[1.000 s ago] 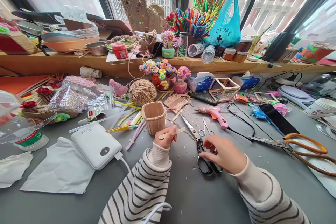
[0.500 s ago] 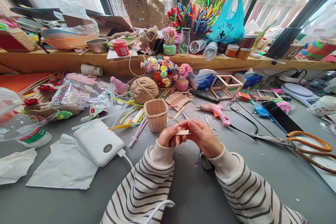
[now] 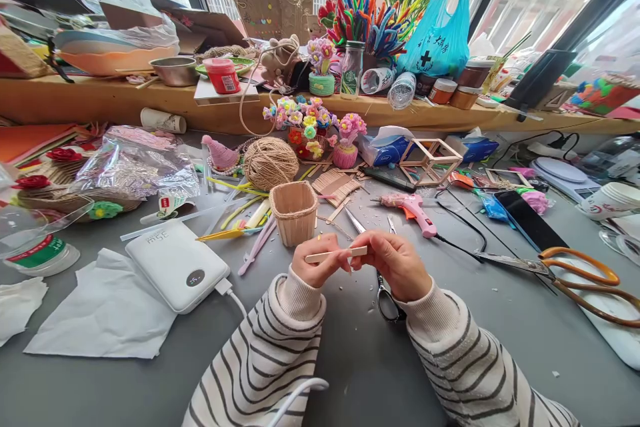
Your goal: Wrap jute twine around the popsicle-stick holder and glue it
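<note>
Between my two hands is a pale wooden craft stick (image 3: 320,257), lying nearly level above the grey table. My left hand (image 3: 316,261) is closed on it, the thumb covering part of its length. The fingers of my right hand (image 3: 397,263) pinch its right end. Just behind my left hand stands a square basket of wooden sticks (image 3: 293,220) with a twine rim. Black-handled scissors (image 3: 390,307) lie partly hidden beneath my right hand. A pink hot glue gun (image 3: 413,210) rests beyond it.
A white power bank (image 3: 177,267) with a cable sits at left beside white tissue (image 3: 107,307). Large orange-handled scissors (image 3: 560,273) lie at right near a phone (image 3: 535,223). Farther back are a twine ball (image 3: 271,163) and a wooden stick frame (image 3: 431,161).
My hands have shifted slightly, and more of the craft stick shows on the left side of my left thumb. The whole view has moved a little.
</note>
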The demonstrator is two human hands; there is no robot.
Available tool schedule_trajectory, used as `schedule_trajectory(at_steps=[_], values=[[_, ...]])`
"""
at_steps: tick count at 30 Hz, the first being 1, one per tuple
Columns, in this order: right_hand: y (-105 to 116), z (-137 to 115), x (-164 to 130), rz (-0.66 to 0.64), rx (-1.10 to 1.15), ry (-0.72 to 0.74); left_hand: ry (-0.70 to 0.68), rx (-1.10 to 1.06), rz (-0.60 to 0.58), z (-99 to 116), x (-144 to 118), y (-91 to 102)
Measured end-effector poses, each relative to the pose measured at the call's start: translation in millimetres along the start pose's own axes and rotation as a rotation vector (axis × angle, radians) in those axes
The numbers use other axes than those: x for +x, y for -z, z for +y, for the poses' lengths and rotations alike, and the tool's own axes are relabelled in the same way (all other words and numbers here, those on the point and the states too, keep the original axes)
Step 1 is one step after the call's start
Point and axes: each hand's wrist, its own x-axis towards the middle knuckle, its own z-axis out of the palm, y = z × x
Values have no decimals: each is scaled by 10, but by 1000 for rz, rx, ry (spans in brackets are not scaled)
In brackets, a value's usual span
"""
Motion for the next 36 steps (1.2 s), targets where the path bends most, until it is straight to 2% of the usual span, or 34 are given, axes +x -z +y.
schedule_trajectory(at_steps=[4, 6, 12, 21, 25, 29, 33, 36], values=[[33, -31, -16, 10, -59, -7, -143, 116, -22, -18, 2, 7], [45, -60, -21, 21, -103, -8, -172, 175, -22, 0, -3, -7], [78, -159, -23, 45, -201, -76, -93, 181, 122, 85, -28, -76], [103, -165, 18, 90, -163, -180, -128, 218, 82, 73, -17, -76], [126, -184, 25, 70, -201, -225, -130, 206, 78, 76, -21, -86], [127, -170, 15, 37, -257, -198, -39, 136, 79, 76, -9, -77], [81, -98, -6, 29, -383, -53, 171, 22, 98, 79, 13, -53], [37, -52, -14, -34, -464, 26, 259, -21, 63, 95, 18, -61]])
